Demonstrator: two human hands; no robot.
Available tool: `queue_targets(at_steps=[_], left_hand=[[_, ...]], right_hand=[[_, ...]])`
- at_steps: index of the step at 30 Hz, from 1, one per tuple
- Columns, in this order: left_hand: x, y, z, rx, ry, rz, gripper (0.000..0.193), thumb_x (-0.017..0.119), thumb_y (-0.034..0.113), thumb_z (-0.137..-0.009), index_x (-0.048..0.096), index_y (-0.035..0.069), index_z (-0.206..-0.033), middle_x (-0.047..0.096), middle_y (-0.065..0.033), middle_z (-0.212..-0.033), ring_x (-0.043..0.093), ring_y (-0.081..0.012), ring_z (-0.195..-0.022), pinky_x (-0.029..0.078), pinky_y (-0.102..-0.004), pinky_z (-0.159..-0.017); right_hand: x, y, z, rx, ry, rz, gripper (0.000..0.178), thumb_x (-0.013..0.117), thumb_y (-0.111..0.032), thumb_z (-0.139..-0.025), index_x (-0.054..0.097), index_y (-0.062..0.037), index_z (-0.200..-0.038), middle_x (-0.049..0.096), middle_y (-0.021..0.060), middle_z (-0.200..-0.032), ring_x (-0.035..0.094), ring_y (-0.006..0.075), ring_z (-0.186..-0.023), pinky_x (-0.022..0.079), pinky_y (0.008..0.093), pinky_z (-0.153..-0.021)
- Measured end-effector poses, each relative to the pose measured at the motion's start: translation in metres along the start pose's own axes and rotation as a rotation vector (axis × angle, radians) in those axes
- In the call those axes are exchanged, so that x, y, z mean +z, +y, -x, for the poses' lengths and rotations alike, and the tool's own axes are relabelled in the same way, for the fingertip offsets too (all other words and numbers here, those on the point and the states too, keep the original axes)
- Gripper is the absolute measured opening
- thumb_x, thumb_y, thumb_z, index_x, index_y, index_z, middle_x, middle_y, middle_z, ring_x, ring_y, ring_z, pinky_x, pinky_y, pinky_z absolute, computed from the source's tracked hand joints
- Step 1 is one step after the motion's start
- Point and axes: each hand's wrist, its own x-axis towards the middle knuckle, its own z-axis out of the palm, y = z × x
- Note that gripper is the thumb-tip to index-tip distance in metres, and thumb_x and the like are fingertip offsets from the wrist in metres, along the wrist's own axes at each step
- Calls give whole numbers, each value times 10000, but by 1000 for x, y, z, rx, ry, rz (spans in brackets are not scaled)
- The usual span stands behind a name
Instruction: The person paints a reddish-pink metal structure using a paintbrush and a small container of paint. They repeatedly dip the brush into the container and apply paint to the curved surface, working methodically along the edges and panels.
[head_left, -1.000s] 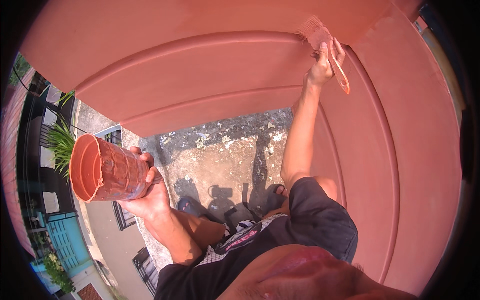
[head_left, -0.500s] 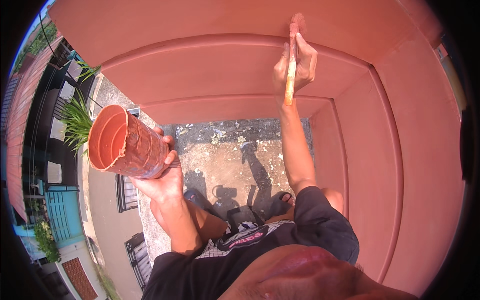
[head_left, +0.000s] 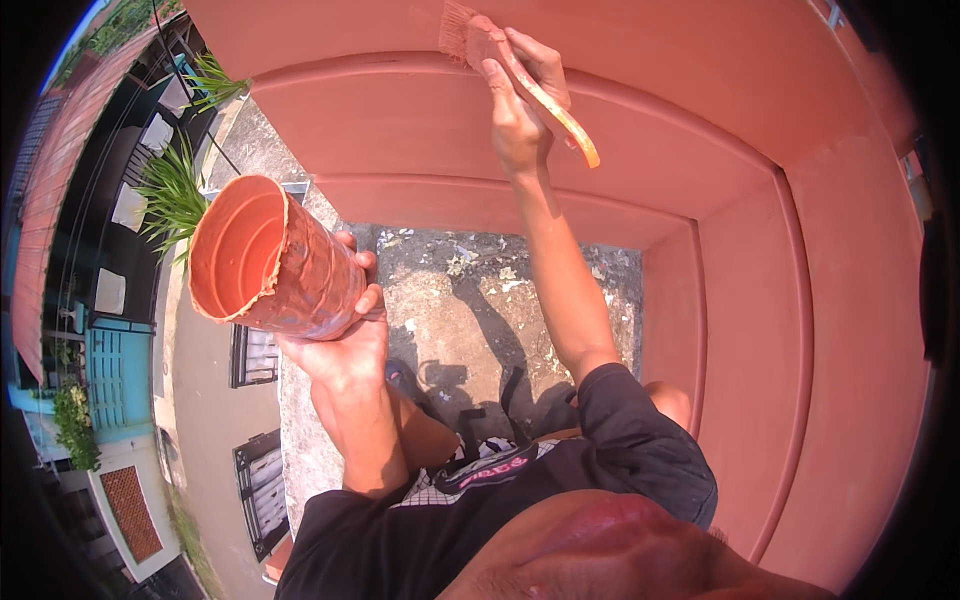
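My right hand (head_left: 528, 110) is closed on a paintbrush (head_left: 545, 97) with a worn, curved, yellowish handle. Reddish paint coats its bristles, which are splayed at the reddish-pink wall (head_left: 680, 50), above a raised moulding. My left hand (head_left: 350, 330) holds a round paint container (head_left: 310, 275) from beneath and the side, its fingers wrapped round the far side. The container is tilted with its mouth toward the upper left. Its inside is coated in the same reddish colour, and dried paint crusts its rim and outside.
Two moulded ridges (head_left: 800, 270) run along the wall and turn at the corner on the right. Below me is a rough concrete ledge (head_left: 430, 270) spotted with paint flakes. Past its left edge there is a drop toward a building with barred windows (head_left: 262, 490), green plants (head_left: 172, 195) and a turquoise gate (head_left: 108, 375).
My right hand has swept the brush leftward along the wall, and the brush has turned from upright to slanting. The container in my left hand sits slightly higher and farther right in view.
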Motion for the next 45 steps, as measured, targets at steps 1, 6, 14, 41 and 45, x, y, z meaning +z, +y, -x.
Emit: queue_targets(at_steps=[1,6,14,41,45], left_hand=[[-1,3,1,7,-8,-5,674,562,584,-963,501,119,-1447,571,-237,-1315,594,-419,-1095,561,-361,-634],[-3,12,1,20,-67,7,608,610,475,-955,514,135,-1450,496,-249,-1387,544,-419,-1153,566,-357,-657],[1,16,0,29,-14,4,576,597,472,-964,522,141,-1429,511,-250,-1345,554,-426,-1114,557,-359,-636],[2,16,5,47,84,-6,683,525,604,-961,499,129,-1450,592,-213,-1299,601,-411,-1051,537,-368,-617],[1,14,1,45,72,-17,698,504,624,-958,505,118,-1440,601,-202,-1290,606,-403,-1046,533,-368,-615]], right_hand=[[-19,-1,-6,-7,82,1,310,708,21,-932,624,47,-1229,665,127,-1224,655,203,-1129,529,326,-1005],[-85,-11,-14,-134,377,436,209,644,39,-975,620,36,-1183,669,113,-1168,652,205,-1068,552,376,-944],[-11,7,7,-369,297,855,363,730,-15,-837,702,-151,-1172,669,87,-1080,628,289,-931,556,386,-765],[-8,-21,-26,-342,326,815,223,737,-20,-884,690,-72,-1095,674,47,-1080,640,223,-914,538,351,-783],[68,-11,-5,-359,234,727,362,762,-48,-782,709,-197,-1107,637,5,-1011,580,250,-868,524,369,-670]])
